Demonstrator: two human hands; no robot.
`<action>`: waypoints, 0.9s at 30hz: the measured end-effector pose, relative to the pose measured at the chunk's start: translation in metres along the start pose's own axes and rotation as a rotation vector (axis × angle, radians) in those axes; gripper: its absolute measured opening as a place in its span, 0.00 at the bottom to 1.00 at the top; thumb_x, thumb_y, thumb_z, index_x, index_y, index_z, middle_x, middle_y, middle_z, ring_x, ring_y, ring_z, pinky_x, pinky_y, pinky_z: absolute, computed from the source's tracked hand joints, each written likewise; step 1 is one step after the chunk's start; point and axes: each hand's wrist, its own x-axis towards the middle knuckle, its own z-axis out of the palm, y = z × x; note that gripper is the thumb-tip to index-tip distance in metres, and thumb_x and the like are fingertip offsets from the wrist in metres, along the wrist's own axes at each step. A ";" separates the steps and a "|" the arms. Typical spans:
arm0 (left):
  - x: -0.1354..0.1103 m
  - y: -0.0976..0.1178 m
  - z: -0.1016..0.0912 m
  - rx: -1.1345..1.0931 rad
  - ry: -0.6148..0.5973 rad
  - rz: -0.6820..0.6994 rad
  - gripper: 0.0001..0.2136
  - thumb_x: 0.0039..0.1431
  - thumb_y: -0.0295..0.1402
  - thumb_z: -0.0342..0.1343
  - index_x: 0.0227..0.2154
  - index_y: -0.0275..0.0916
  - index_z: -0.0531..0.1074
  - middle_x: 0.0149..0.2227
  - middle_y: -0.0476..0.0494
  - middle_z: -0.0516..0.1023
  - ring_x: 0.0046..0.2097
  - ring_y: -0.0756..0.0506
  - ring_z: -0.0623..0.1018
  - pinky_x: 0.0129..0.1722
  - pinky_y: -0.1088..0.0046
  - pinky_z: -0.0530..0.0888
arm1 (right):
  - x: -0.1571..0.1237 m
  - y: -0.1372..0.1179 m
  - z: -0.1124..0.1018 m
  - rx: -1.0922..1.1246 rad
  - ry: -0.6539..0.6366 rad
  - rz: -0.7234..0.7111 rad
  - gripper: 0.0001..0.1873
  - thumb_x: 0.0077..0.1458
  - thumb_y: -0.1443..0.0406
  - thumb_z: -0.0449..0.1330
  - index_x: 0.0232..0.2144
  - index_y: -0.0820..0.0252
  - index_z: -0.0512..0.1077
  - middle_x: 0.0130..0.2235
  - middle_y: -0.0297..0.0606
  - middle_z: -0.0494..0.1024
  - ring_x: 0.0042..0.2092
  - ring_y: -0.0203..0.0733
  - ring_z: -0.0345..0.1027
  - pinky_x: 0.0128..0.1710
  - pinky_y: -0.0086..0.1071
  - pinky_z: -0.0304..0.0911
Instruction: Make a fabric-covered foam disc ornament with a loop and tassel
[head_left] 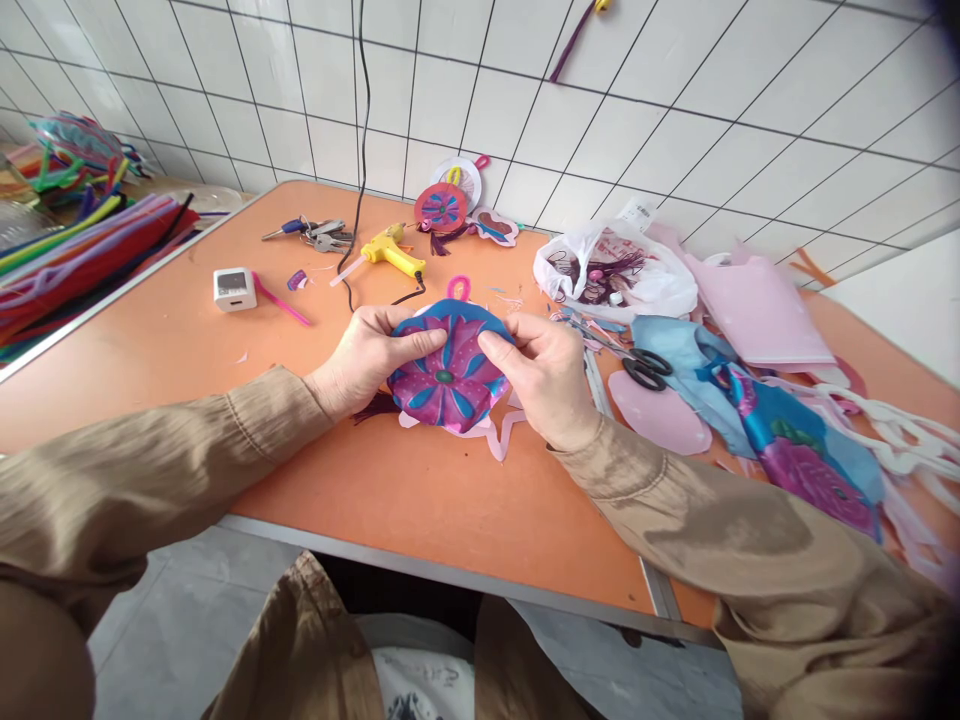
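Head view: a person in brown sleeves faces an orange bench (390, 490), both bare hands meeting over its middle. Between them is a purple and blue flowered disc (450, 385), a pink loop (459, 289) standing at its twelve o'clock. The left hand (360, 360) has its grip pinching the rim near ten o'clock, thumb on the flowered face; the right hand (551, 375) pinches it near two. I would judge the step in hand to be pressing or lining up that upper edge. The next move seems to call for even thumb pressure, without creasing the cloth.

Outward from the disc, at two o'clock, a crumpled white bag (667, 285) gapes open, holding dark purple tassels (619, 270) and a pink bead (596, 275). At ten o'clock, well off, sits a clear dish (214, 200); I cannot tell what it holds. A yellow glue gun (394, 252) lies at eleven o'clock, and black-handled scissors (646, 370) at three.
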 end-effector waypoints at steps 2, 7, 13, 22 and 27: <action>0.000 0.001 0.000 0.036 0.013 0.036 0.18 0.37 0.43 0.76 0.19 0.35 0.78 0.20 0.46 0.78 0.19 0.50 0.73 0.18 0.75 0.71 | -0.002 0.000 -0.001 -0.115 0.037 -0.109 0.13 0.54 0.59 0.61 0.21 0.56 0.69 0.21 0.31 0.66 0.25 0.35 0.56 0.27 0.33 0.55; 0.000 0.006 0.000 0.100 0.006 0.110 0.18 0.39 0.45 0.75 0.20 0.34 0.79 0.21 0.45 0.78 0.20 0.50 0.72 0.20 0.74 0.71 | -0.004 0.002 -0.003 -0.302 0.030 -0.315 0.10 0.57 0.58 0.60 0.25 0.53 0.75 0.27 0.38 0.76 0.30 0.42 0.67 0.35 0.38 0.64; 0.007 0.007 -0.007 0.184 0.087 0.106 0.19 0.41 0.46 0.75 0.18 0.37 0.75 0.18 0.47 0.73 0.18 0.52 0.68 0.16 0.75 0.64 | -0.001 0.007 -0.002 -0.239 0.058 -0.185 0.11 0.56 0.56 0.62 0.25 0.55 0.72 0.23 0.33 0.70 0.26 0.38 0.61 0.30 0.35 0.59; 0.034 0.011 -0.035 0.390 0.410 0.053 0.24 0.58 0.51 0.61 0.15 0.39 0.67 0.16 0.49 0.65 0.20 0.51 0.66 0.19 0.73 0.59 | 0.010 0.008 -0.004 0.093 0.018 0.066 0.11 0.51 0.60 0.63 0.21 0.57 0.70 0.21 0.30 0.67 0.25 0.34 0.58 0.27 0.32 0.56; 0.030 0.025 -0.040 0.586 0.453 0.458 0.13 0.67 0.40 0.53 0.36 0.37 0.78 0.42 0.44 0.79 0.48 0.46 0.74 0.47 0.71 0.70 | 0.011 0.008 -0.004 0.310 0.024 0.153 0.10 0.51 0.61 0.65 0.22 0.59 0.72 0.22 0.30 0.70 0.24 0.32 0.62 0.24 0.29 0.58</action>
